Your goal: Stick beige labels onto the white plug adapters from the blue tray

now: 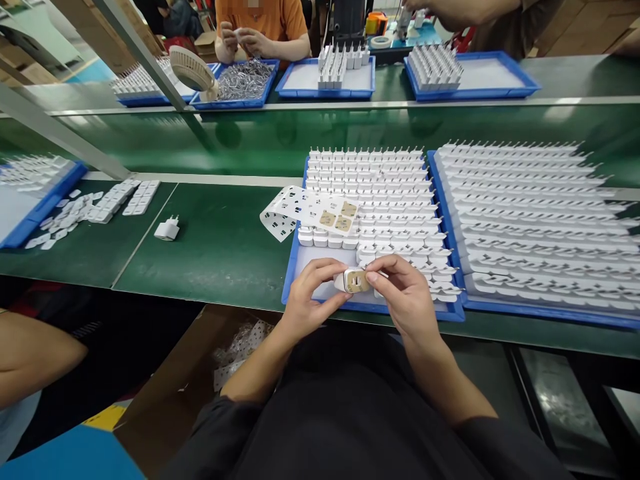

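white sticker sheet, perhaps atop plugs, beyond in-hand adapter

Black top, plain matte cloth, faint soft folds across front. Left sleeve and right sleeve same black, loose, ending near elbows. Forearms bare below hems. Left hand, right hand bare too.

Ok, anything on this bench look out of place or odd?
One white plug is alone on the green bench, outside the blue trays. A curled sheet lies askew across the plug rows, and small white pieces lie loosely strewn at the left. No damage is visible.
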Available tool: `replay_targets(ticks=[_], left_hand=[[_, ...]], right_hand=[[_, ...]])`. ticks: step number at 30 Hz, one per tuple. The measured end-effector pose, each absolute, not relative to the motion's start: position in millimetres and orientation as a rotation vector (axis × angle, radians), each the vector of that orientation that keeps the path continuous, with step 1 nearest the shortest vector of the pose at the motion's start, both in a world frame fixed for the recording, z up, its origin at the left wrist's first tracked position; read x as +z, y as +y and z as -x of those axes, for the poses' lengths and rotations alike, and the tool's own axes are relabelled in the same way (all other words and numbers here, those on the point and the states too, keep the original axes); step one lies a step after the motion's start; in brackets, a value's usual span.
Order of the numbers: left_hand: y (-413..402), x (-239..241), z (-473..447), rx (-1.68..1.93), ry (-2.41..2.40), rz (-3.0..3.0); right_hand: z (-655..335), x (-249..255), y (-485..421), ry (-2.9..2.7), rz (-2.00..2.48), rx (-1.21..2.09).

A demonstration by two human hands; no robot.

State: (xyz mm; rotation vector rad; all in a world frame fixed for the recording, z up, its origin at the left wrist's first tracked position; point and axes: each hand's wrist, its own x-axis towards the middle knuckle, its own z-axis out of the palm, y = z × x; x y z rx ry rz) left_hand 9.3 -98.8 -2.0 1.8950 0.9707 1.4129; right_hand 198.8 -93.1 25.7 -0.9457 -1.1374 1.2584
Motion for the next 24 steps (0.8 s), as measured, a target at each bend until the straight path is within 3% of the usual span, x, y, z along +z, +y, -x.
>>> replay_targets(ticks=[24], left_hand=[[-98.9, -4.3, -8.7, 1.419, 0.981, -1.900]], right_hand=[[-190.4, 24.1, -96.1, -1.199, 1.049, 1.112]])
